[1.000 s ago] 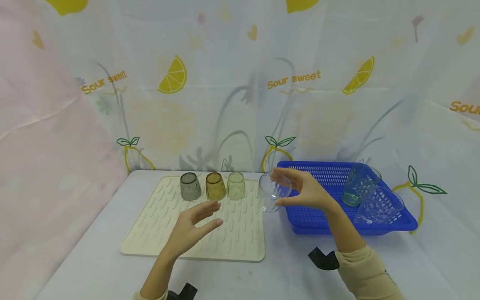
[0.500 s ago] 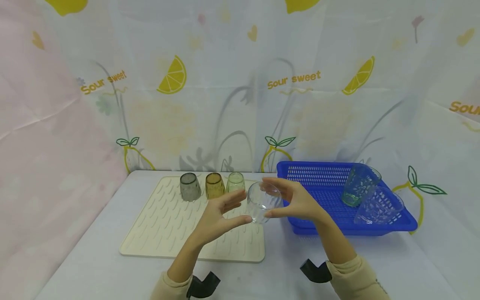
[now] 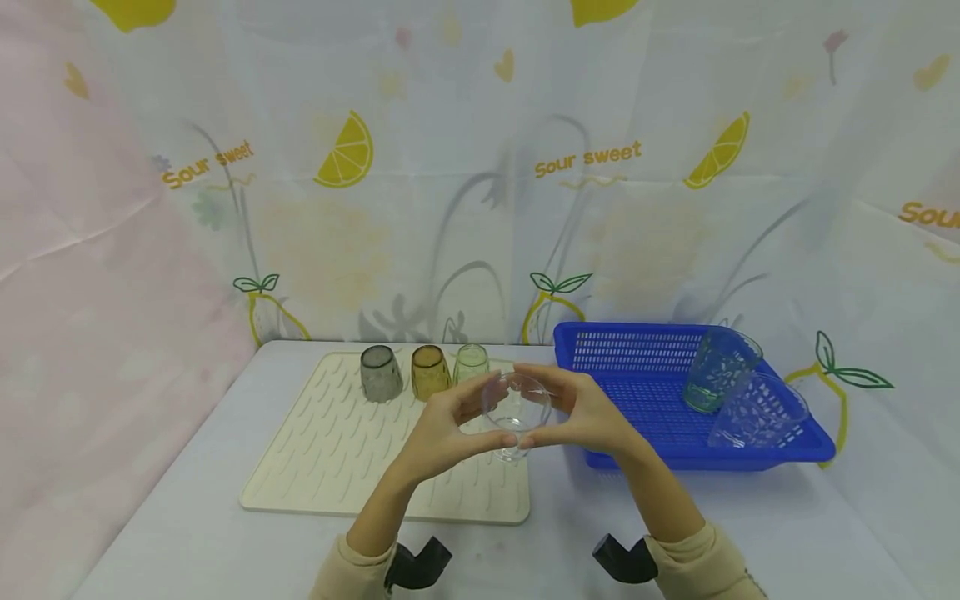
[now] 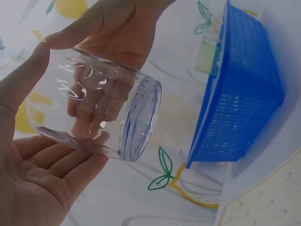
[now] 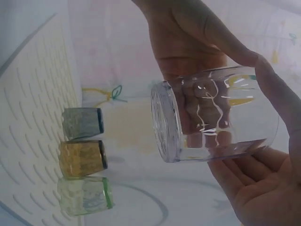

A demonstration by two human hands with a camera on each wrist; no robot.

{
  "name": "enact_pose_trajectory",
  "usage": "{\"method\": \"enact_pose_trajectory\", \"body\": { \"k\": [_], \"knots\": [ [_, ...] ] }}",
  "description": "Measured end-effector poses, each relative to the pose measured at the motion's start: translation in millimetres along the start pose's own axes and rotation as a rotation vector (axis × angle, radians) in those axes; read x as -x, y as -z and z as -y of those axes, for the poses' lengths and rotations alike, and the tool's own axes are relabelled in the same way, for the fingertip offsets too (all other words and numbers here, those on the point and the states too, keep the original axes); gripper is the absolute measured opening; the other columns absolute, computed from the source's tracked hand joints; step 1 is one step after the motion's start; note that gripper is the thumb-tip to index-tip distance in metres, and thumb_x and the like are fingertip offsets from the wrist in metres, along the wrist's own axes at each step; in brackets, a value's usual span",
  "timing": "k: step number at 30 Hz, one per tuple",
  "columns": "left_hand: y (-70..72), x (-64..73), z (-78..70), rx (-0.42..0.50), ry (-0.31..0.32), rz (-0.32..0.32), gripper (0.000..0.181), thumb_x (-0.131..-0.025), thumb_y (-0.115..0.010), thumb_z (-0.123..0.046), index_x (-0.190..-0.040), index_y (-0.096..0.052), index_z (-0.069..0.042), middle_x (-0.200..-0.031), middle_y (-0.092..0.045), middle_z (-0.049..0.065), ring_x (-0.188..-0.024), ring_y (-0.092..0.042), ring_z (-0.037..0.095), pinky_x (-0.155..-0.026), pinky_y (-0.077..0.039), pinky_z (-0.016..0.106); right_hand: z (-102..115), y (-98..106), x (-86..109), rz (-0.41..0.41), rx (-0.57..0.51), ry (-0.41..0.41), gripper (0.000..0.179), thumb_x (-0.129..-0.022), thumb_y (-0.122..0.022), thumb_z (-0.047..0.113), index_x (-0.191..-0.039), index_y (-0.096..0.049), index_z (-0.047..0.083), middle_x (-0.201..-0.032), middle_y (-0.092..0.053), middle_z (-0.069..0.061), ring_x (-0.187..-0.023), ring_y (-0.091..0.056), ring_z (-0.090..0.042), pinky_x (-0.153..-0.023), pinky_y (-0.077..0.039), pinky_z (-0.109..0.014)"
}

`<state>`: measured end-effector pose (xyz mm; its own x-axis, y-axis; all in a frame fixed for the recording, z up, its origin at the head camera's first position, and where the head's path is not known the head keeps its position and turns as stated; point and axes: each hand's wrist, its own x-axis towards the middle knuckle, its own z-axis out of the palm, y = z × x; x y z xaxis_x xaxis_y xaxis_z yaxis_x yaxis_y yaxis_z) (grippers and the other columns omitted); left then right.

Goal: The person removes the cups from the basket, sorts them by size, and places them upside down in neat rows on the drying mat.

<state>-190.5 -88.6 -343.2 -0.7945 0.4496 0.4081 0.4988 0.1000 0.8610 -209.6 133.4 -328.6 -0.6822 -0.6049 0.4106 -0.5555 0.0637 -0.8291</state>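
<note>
A clear glass [image 3: 517,412] is held in the air between both hands, above the right edge of the cream drying mat [image 3: 322,475]. My left hand [image 3: 446,429] grips its left side and my right hand [image 3: 588,417] grips its right side. The thumbs meet on the near side, while the fingers wrap the far side. In the left wrist view the thick base of the clear glass [image 4: 143,120] points down toward the table. Along the mat's back stand a grey glass [image 3: 381,375], an amber glass [image 3: 431,373] and a pale green glass [image 3: 472,363], all mouth down.
To the right sits a blue plastic basket [image 3: 622,333] with perforated walls. Inside, a green-tinted glass [image 3: 716,375] and a clear patterned glass [image 3: 757,417] lean at its right end. A printed curtain [image 3: 420,233] rises behind the table.
My right hand has carried the clear glass left and toward me, away from the basket. My left hand has moved right and taken hold of its left side.
</note>
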Motion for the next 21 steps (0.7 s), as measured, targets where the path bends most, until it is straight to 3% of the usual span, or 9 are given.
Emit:
{"method": "enact_pose_trajectory", "body": {
  "k": [7,11,17,19,21],
  "knots": [
    [1.4,-1.8,0.2,0.055,0.008,0.038,0.073,-0.076,-0.079,-0.013,-0.138,-0.043,-0.001,-0.131,-0.055,0.018,-0.122,-0.053,0.027,-0.102,-0.043,0.030,-2.7,-5.1,1.4,-0.002,-0.039,0.019,0.078,-0.073,-0.080,0.006,-0.136,-0.037,-0.015,-0.138,-0.042,-0.030,-0.130,-0.038,-0.041,-0.105,-0.038,-0.037],
    [2.5,-3.6,1.5,0.073,-0.020,0.046,0.068,-0.076,-0.079,-0.011,-0.135,-0.046,0.000,-0.129,-0.056,0.019,-0.120,-0.054,0.028,-0.102,-0.044,0.031,-7.3,-9.0,2.7,0.017,-0.089,0.052,0.080,-0.078,-0.077,0.009,-0.137,-0.030,-0.017,-0.140,-0.035,-0.035,-0.131,-0.034,-0.042,-0.105,-0.038,-0.038],
    [3.5,-3.5,4.7,0.047,-0.059,0.009,0.064,-0.073,-0.079,-0.011,-0.129,-0.051,0.001,-0.124,-0.060,0.014,-0.115,-0.058,0.027,-0.099,-0.047,0.032,-18.0,-15.5,5.7,0.004,-0.117,0.066,0.076,-0.079,-0.076,0.009,-0.137,-0.032,-0.016,-0.137,-0.040,-0.035,-0.127,-0.046,-0.024,-0.103,-0.042,-0.034],
    [3.2,-3.6,5.9,0.029,-0.074,0.003,0.064,-0.073,-0.080,-0.012,-0.128,-0.051,0.003,-0.122,-0.061,0.015,-0.113,-0.058,0.026,-0.098,-0.048,0.031,-22.1,-17.6,8.1,-0.001,-0.129,0.047,0.074,-0.079,-0.076,0.007,-0.136,-0.035,-0.015,-0.135,-0.042,-0.034,-0.124,-0.050,-0.025,-0.101,-0.044,-0.031],
    [2.6,-4.0,6.6,0.016,-0.075,-0.005,0.065,-0.073,-0.080,-0.014,-0.128,-0.050,0.004,-0.121,-0.061,0.015,-0.113,-0.059,0.025,-0.097,-0.048,0.030,-27.0,-19.9,10.6,0.002,-0.139,0.040,0.070,-0.078,-0.076,0.005,-0.134,-0.038,-0.015,-0.132,-0.045,-0.034,-0.122,-0.050,-0.034,-0.100,-0.045,-0.031]
  ]
}}
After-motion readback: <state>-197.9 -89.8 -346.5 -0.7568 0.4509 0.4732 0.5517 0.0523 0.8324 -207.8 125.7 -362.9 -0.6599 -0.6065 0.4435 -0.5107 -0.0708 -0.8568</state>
